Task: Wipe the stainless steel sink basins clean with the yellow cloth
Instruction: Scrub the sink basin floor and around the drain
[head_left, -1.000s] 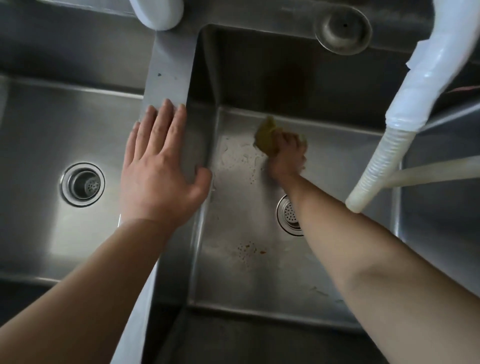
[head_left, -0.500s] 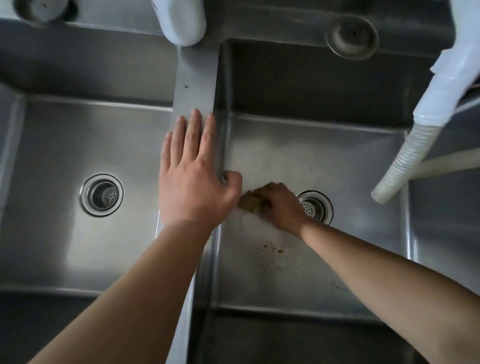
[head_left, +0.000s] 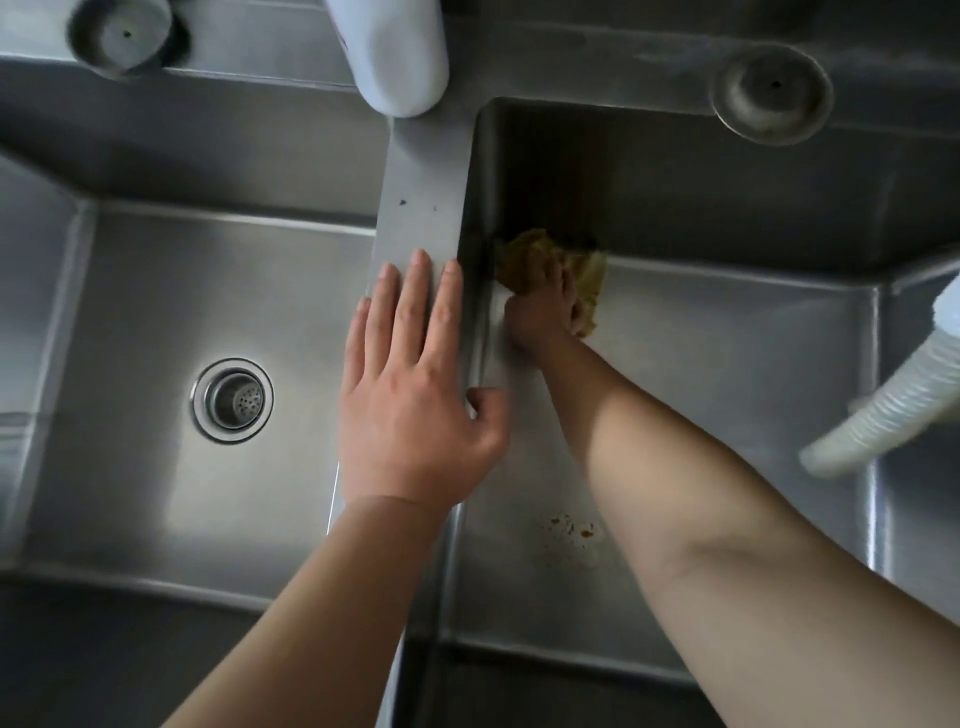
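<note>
The right hand (head_left: 543, 312) reaches down into the right basin (head_left: 727, 364) and grips the yellow cloth (head_left: 524, 260), its fingers curled round the bunched fabric. Most of the cloth bulges out beyond the knuckles, on the far side of the hand, with a smaller fold spilling past the fingers on the side away from the thumb. The cloth is pressed into the far left corner of that basin, where the floor meets the back wall and the wall under the divider (head_left: 415, 208). How much of the cloth lies inside the palm cannot be told, since the back of the hand covers it.

The left hand (head_left: 415, 405) rests flat on the divider just beside the gripping hand, fingers straight and close together, pointing the same way as the cloth. Its thumb hooks over the divider's edge toward the right basin, near the right wrist but not touching it as far as can be seen. It holds nothing.

Nearer than the grip, on the right basin's floor beside the right forearm, lies a small scatter of reddish-brown specks (head_left: 571, 530). Across the divider from the cloth, the left basin (head_left: 130, 467) has a round drain strainer (head_left: 232, 400) in its floor. A white corrugated hose (head_left: 883, 415) hangs in well off to the thumbless side of the grip.
</note>
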